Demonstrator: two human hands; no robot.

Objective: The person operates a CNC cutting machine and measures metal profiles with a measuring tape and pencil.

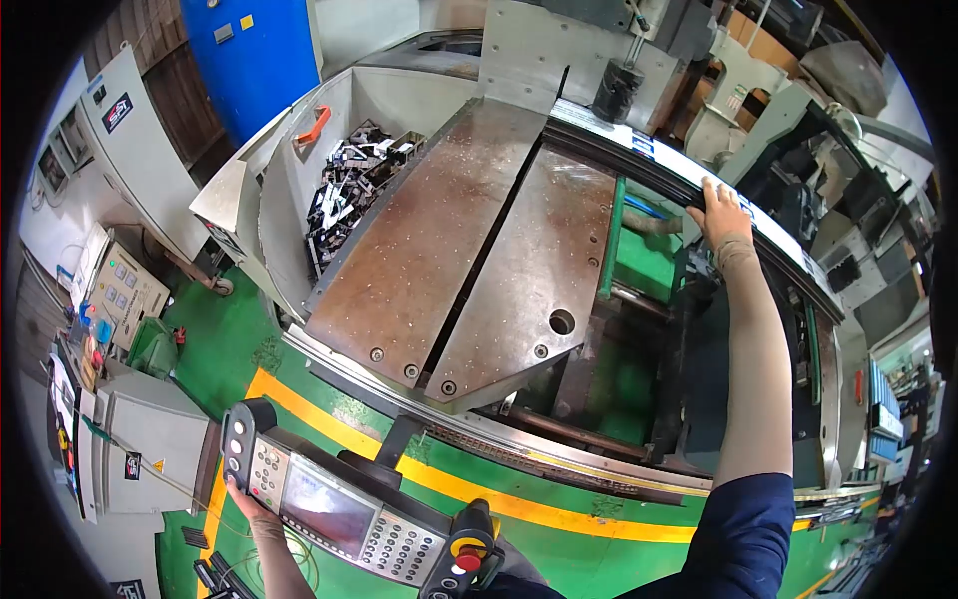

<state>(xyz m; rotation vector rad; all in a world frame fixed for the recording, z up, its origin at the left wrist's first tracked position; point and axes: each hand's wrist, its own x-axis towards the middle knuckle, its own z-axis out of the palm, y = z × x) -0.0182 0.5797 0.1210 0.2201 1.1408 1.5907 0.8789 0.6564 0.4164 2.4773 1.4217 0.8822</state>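
My left hand (255,514) is at the left end of a control panel (329,499) with a screen and keypads. Its thumb lies on the edge by the round buttons, and the other fingers are mostly hidden. My right hand (725,215) rests on a long dark profile (659,172) with a white printed top face, fingers spread over the top and thumb on the near side. The profile lies across the saw machine, beyond the flat metal table (419,240), which is split by a slot and sprinkled with chips.
A bin (349,190) of short offcuts stands left of the table. A red emergency button (467,559) sits on the panel's right end. Green rollers (613,240) and open machine gaps lie under my right arm. A blue cabinet (249,65) stands behind; a yellow line (329,424) crosses the floor.
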